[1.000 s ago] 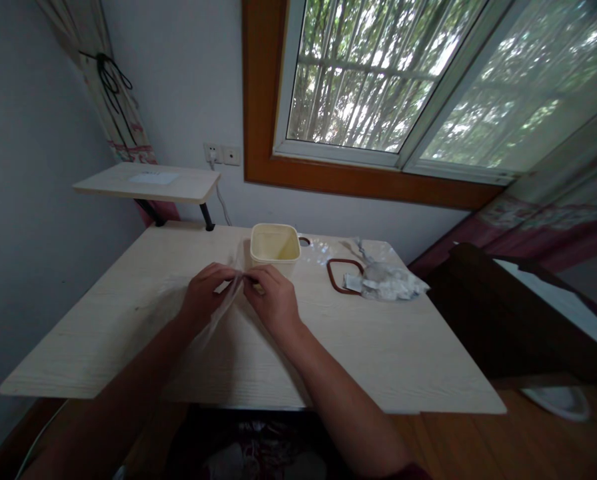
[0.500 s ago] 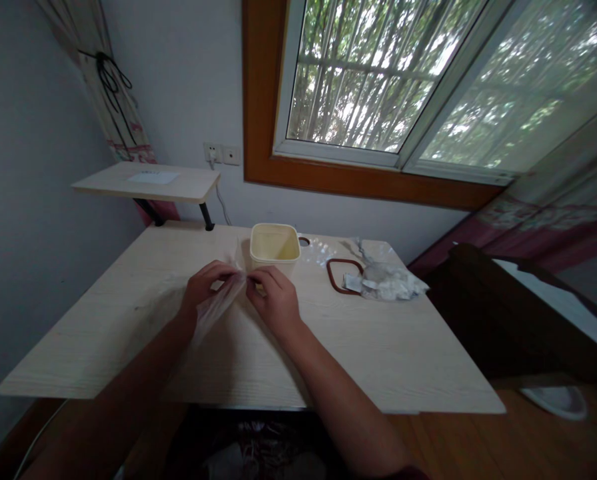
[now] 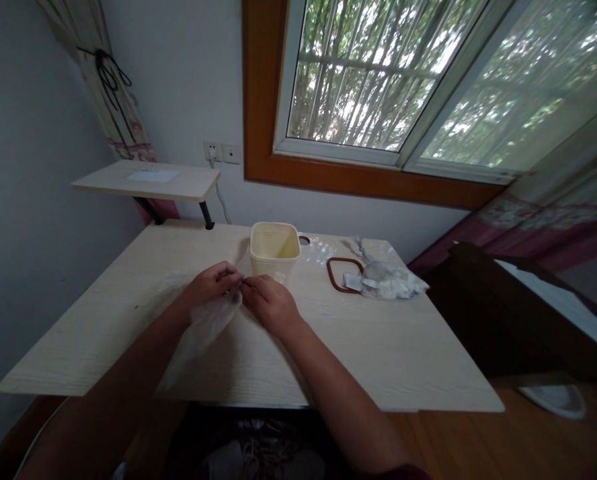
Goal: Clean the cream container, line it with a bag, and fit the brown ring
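1. Pale wood-grain surface (image 3: 378,360) stands beneath an orange-framed window (image 3: 263,100), with a small wall shelf (image 3: 148,177) at about 10 o'clock from the person's hands.
2. Left hand (image 3: 211,283) and right hand (image 3: 269,307) meet near the middle of the surface, their fingers (image 3: 227,275) curled almost closed and pinching a thin clear plastic bag (image 3: 201,337) between them.
3. Most of that bag hangs loose toward 7 o'clock, over the surface's near edge.
4. Cream perforated plastic basket (image 3: 274,250) stands upright at 1 o'clock, just beyond the hands; a dark red rubber ring (image 3: 336,275) and crumpled plastic wrapping (image 3: 391,283) lie at about 2 o'clock.
5. Slippery film could slide free if the pinch loosens, or tear if the hands pull apart too hard.
6. Working this close, a stray knuckle could knock the basket over.
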Demonstrator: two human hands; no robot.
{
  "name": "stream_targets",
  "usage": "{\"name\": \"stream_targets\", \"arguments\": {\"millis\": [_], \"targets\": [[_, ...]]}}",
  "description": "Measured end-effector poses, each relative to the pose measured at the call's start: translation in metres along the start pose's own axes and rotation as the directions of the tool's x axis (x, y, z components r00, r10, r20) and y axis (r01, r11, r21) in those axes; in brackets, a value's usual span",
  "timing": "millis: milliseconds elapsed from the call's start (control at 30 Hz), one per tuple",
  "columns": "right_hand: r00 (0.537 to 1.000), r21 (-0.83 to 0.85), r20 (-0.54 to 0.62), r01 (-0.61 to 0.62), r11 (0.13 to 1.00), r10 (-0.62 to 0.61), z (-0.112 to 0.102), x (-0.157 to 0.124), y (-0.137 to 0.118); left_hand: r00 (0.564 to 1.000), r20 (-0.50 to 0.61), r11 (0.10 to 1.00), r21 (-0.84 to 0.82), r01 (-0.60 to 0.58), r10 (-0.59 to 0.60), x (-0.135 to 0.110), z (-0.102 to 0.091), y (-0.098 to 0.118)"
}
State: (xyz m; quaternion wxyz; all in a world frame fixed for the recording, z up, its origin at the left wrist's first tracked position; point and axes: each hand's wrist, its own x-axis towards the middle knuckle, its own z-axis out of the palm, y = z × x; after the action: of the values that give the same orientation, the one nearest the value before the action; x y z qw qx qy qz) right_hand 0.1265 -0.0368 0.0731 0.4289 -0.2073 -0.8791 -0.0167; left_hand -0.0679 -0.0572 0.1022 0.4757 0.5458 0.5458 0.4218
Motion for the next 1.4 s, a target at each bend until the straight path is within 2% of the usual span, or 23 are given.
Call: {"name": "stream_targets", "arguments": {"millis": [233, 433, 567, 667, 767, 900, 1033, 1133, 1400], "targets": [[0.999, 0.038, 0.034, 0.039, 0.999, -0.04, 0.004, -0.013, 0.004, 0.993, 0.094, 0.994, -0.078, 0.081, -0.074, -0.004, 0.002, -0.003], [0.997, 0.006, 0.022, 0.069, 0.998, -0.069, 0.004, -0.022, 0.011, 0.996, 0.038, 0.995, -0.058, 0.083, -0.081, -0.005, 0.002, 0.0], [0.998, 0.077, -0.033, 0.052, 0.996, -0.05, 0.004, -0.027, 0.011, 0.998, 0.017, 0.998, -0.025, 0.065, -0.065, -0.005, -0.001, -0.001], [0.997, 0.17, -0.079, -0.004, 0.985, 0.018, 0.007, -0.033, 0.008, 0.998, 0.006, 0.998, -0.02, 0.055, -0.055, -0.005, 0.0, -0.004], [0.984, 0.251, -0.108, -0.111, 0.962, 0.142, 0.009, -0.036, 0.005, 0.999, 0.002, 0.998, -0.041, 0.043, -0.043, -0.004, 0.003, -0.008], [0.95, 0.372, -0.05, -0.268, 0.889, 0.308, 0.01, -0.036, 0.0, 0.999, 0.006, 0.997, -0.072, 0.032, -0.032, -0.003, 0.01, -0.011], [0.915, 0.473, -0.003, -0.354, 0.807, 0.403, 0.015, -0.036, -0.002, 0.999, 0.003, 0.992, -0.121, 0.035, -0.035, -0.002, 0.016, -0.013], [0.903, 0.51, 0.014, -0.376, 0.774, 0.429, 0.02, -0.038, 0.001, 0.999, -0.005, 0.991, -0.129, 0.04, -0.041, -0.002, 0.019, -0.014], [0.908, 0.472, -0.024, -0.358, 0.806, 0.418, 0.027, -0.044, 0.008, 1.0, -0.006, 0.993, -0.113, 0.029, -0.03, -0.005, 0.025, -0.004]]}}
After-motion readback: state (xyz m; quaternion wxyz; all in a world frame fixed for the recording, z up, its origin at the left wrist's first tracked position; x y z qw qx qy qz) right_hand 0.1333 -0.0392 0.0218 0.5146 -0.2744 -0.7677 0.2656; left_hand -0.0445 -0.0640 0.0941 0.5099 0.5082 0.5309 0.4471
